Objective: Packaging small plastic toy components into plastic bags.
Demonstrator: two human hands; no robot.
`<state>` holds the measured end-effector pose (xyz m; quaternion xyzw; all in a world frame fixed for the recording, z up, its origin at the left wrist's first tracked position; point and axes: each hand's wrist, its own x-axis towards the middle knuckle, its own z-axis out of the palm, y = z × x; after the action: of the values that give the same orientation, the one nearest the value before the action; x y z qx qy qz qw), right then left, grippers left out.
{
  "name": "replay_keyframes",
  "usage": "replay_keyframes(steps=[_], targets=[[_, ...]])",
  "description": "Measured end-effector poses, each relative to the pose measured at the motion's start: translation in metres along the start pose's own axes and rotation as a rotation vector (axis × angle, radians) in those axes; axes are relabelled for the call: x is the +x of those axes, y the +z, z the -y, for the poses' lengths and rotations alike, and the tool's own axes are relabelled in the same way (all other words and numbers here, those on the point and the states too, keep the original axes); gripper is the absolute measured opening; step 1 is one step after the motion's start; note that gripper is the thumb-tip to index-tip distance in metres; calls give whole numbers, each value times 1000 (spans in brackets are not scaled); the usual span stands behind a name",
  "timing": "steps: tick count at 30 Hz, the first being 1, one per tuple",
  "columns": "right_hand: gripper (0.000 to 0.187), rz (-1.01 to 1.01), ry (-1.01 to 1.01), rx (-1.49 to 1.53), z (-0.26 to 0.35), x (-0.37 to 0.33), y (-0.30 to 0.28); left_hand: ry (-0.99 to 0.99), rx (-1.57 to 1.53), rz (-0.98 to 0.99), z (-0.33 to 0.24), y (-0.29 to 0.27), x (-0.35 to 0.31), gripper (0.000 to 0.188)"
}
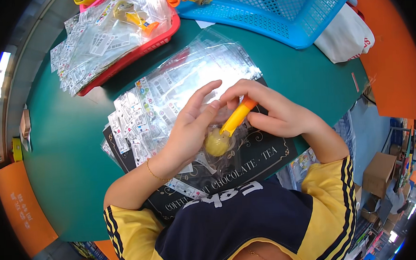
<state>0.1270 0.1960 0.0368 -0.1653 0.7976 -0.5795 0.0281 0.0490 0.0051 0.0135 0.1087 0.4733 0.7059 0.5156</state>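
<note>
On the green bench (58, 152), the red basket (140, 54) stands left of stacked clear bags (190, 65); my left hand (187, 128) has thumb and forefinger parted, though I can't tell whether it pinches film. Above the black mat (284, 152), the yellow toy (236, 120) has its orange end gripped in my right hand (277, 112), nearer me than the blue basket (302, 38).

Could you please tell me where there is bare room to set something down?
The green table looks bare at left, between the red basket, the bag pile and the orange panel. Another patch lies at right, between the blue basket, the white bag and the right forearm. The middle is crowded: left hand and right hand over the black mat.
</note>
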Motion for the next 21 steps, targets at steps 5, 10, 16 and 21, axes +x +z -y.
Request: replay_keyframes(steps=[5, 10, 16, 21], targets=[[34, -247, 168, 263, -8, 4, -3, 10, -43, -85, -14, 4, 0, 43], [31, -358, 176, 294, -20, 15, 1, 28, -59, -132, -7, 0, 3, 42], [36, -114, 142, 89, 0, 31, 17, 77, -112, -219, -3, -6, 4, 43], [38, -225, 106, 194, -21, 25, 12, 89, -172, -229, -13, -4, 3, 44]])
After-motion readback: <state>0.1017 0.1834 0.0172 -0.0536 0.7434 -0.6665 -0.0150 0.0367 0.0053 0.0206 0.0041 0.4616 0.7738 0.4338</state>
